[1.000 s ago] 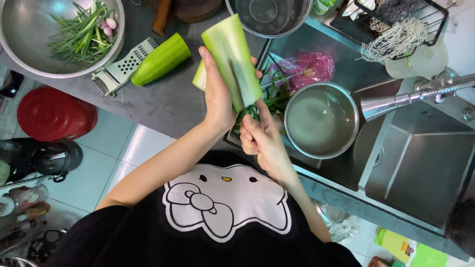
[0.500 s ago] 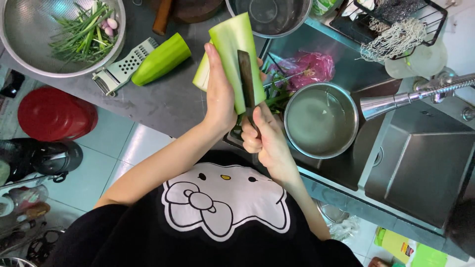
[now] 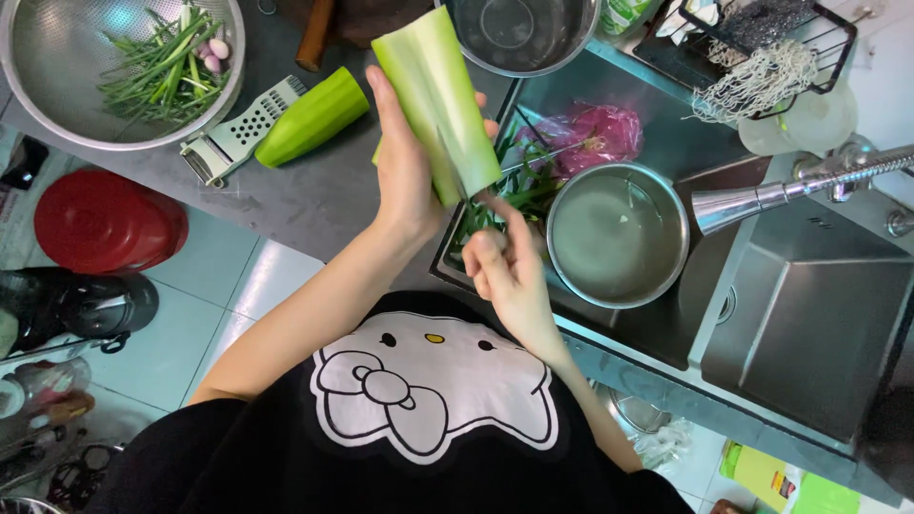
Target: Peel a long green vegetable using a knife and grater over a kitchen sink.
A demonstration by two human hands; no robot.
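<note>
My left hand (image 3: 405,181) holds a long pale green peeled gourd (image 3: 438,86) upright over the edge of the sink (image 3: 809,314). Just below the gourd, my right hand (image 3: 505,276) is closed on the handle of a knife (image 3: 468,190). The thin blade touches the gourd's lower end, seen edge-on. Green peelings (image 3: 519,186) lie in the sink under both hands.
A second, unpeeled green gourd (image 3: 309,119) and a grater (image 3: 238,138) lie on the grey counter. A steel colander (image 3: 57,114) holds green herbs. In the sink sit a pot of water (image 3: 617,238), a steel bowl (image 3: 522,38) and a pink bag (image 3: 595,133). A tap (image 3: 790,190) reaches over.
Half a second ago the dark blade lay flat along the gourd's side. It has now drawn back down to the lower end, and the gourd has tilted slightly.
</note>
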